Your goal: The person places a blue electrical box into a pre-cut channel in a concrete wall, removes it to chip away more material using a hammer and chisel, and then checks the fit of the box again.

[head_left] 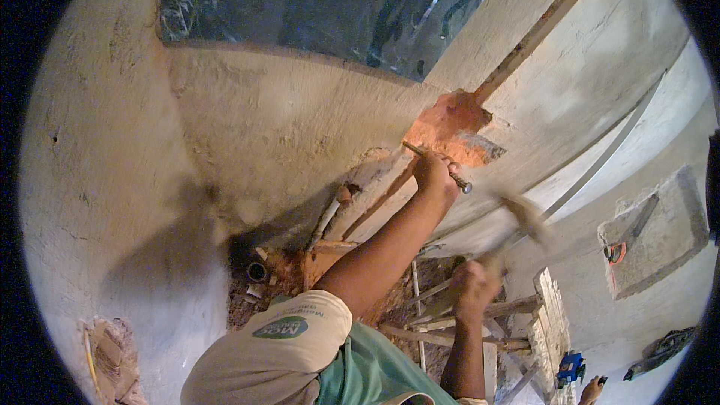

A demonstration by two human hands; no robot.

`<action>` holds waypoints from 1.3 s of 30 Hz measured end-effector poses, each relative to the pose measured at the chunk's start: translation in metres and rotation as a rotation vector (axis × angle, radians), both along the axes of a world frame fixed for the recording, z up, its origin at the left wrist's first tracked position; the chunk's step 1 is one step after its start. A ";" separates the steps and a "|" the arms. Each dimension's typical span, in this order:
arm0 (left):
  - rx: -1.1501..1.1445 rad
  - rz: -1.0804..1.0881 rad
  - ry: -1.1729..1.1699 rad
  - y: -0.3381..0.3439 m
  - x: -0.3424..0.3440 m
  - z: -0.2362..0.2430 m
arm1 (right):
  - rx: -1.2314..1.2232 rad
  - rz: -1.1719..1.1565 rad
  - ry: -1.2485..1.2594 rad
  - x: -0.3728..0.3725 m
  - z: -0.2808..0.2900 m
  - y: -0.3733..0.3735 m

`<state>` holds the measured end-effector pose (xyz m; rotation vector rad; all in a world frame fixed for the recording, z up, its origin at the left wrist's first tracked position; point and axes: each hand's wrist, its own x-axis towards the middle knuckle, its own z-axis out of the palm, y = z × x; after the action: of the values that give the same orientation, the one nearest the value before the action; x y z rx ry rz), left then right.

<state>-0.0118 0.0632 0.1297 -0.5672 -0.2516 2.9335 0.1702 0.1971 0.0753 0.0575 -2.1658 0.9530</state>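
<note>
The plastered wall (277, 112) is beige and scratchy, bearing a rough, bare orange patch (454, 124) from which a straight groove (540, 30) runs to the upper right. The left hand (436, 172) is curled tightly round a metal chisel (414, 148), its tip at the patch's left edge; the right hand (475, 291) is closed about the handle of a motion-blurred hammer (525, 217), its head apart from the chisel. A dark glossy panel (300, 11) spans the top. Below lie a rubble-strewn floor (262, 277) and weathered timber (551, 315), near a blue object (570, 367). A grey rectangular patch (664, 229) marks the right-hand wall.
</note>
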 end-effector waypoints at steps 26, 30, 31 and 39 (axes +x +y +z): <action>-0.054 0.024 -0.029 -0.001 -0.006 -0.007 | -0.276 0.183 -0.108 -0.004 0.023 -0.050; -0.085 -0.007 0.017 -0.001 -0.009 -0.008 | -0.021 -0.096 -0.072 -0.004 -0.012 0.017; -0.061 -0.012 0.000 -0.004 -0.010 -0.009 | 0.030 -0.126 0.026 0.001 0.000 0.021; -0.201 -0.090 0.047 -0.009 -0.015 -0.035 | -0.162 0.127 -0.291 -0.007 -0.016 -0.062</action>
<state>-0.0269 0.0542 0.0946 -0.5193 0.0743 2.8983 0.1635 0.1354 0.0591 -0.0233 -2.3615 1.2734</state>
